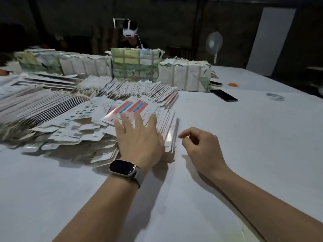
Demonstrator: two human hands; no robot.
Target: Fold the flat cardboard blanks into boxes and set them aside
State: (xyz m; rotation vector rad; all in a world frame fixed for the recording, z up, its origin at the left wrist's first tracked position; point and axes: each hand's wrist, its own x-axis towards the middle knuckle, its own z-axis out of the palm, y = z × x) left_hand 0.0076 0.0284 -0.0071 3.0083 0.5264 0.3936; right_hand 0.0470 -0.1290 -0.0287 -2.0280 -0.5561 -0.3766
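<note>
A big fanned heap of flat white cardboard blanks (57, 119) covers the left half of the white table (244, 137). Some blanks on top show red and blue print (132, 106). My left hand (139, 137), with a watch on the wrist, lies flat with straight fingers on the right end of the heap, over a tilted row of blanks (170, 130). My right hand (201, 147) hovers just right of that row, fingers loosely curled, thumb and forefinger close together, holding nothing.
Strapped bundles of blanks (185, 75) stand in a row at the back. A black phone (223, 95), a second phone (215, 83), a tape roll (275, 97) and an orange object (232, 85) lie at the right. A person (130, 34) sits behind the bundles; a fan (214, 43) stands beyond.
</note>
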